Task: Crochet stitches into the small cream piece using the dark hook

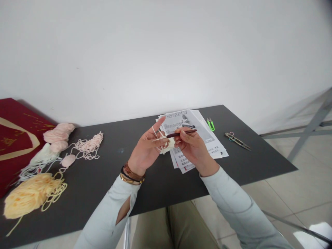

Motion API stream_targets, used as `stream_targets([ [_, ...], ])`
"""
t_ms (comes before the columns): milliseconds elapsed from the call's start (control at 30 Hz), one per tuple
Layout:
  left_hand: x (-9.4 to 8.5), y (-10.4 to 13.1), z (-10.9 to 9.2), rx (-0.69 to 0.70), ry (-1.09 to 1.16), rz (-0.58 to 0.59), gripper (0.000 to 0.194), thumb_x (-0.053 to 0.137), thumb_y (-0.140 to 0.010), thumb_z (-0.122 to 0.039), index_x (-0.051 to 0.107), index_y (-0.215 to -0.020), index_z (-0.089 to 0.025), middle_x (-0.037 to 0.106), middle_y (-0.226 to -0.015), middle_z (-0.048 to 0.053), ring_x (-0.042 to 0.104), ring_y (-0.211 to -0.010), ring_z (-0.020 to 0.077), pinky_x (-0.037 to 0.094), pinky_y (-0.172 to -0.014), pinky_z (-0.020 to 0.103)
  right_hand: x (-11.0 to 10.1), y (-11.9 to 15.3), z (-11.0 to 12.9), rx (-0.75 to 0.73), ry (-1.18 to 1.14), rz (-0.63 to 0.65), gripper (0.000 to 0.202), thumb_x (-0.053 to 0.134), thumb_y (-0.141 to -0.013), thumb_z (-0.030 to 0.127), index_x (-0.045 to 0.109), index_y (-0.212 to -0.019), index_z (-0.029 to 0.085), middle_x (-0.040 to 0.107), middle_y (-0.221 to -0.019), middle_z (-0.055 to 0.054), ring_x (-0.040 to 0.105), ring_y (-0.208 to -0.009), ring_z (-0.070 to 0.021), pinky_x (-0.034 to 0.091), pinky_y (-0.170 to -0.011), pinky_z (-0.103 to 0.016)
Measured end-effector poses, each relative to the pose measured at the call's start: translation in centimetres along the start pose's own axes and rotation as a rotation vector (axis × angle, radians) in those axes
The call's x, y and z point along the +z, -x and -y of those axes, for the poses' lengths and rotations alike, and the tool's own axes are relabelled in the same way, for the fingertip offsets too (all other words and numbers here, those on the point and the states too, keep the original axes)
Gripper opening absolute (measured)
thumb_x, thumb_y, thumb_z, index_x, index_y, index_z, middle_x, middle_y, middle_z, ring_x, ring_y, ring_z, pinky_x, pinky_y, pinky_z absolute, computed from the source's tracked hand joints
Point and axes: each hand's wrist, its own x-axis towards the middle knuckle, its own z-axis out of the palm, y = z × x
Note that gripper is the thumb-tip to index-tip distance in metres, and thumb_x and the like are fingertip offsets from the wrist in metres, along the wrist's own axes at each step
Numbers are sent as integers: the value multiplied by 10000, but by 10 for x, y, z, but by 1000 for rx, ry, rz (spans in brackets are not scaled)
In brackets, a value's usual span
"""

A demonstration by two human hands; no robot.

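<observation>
Left hand [145, 152]: clamped on cream yarn [155, 131]; I want even, light tension.
Right hand [193, 148]: clamped on hook [178, 134]; I'd point it toward nine o'clock.

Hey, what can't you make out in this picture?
All in the head view:
- cream yarn piece: mostly hidden behind the left hand and right hand
- dark slim tool: tip too small to tell among fingers and strands
- printed sheets: small print too small to read
- red bag: cut off by the left edge
</observation>
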Motion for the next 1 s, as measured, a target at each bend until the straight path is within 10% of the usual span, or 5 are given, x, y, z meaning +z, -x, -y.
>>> stream_targets([
  [167, -5, -2, -4, 44, -20, -5, 766, 781, -672, -75, 534, -1381, -226, 552, -634, -65, 506, -560, 69, 410, -567, 203, -1, 3, -1, -158, 104, -97, 187, 842, -685, 309, 772, -813, 193, 746, -655, 0, 682, -549, -96, 600, -563, -178],
  [367, -4, -3, 2, 227, -170, -69, 814, 807, -675, -107, 506, -1408, -295, 599, -696, -59, 555, -640, 84, 455, -630, 211, -2, 0, 4, 125, 6, -46, 244, 839, -674, 341, 748, -790, 146, 739, -607, -17, 664, -468, -96, 577, -483, -158],
  [500, -4, -3, 4, 226, -195, -81, 758, 816, -671, -125, 560, -1367, -285, 606, -705, -50, 567, -652, 87, 464, -643, 212, 2, 1, 2, -64, 40, -116, 243, 836, -694, 343, 746, -823, 158, 760, -647, -20, 704, -535, -110, 607, -564, -178],
  [1000, -2, -3, 2, 171, -195, -76, 583, 829, -655, -138, 695, -1209, -259, 636, -687, -40, 562, -629, 73, 455, -629, 207, 2, 0, -2, -20, -72, -128, 268, 872, -639, 321, 758, -822, 163, 772, -643, -22, 711, -514, -109, 604, -539, -151],
])
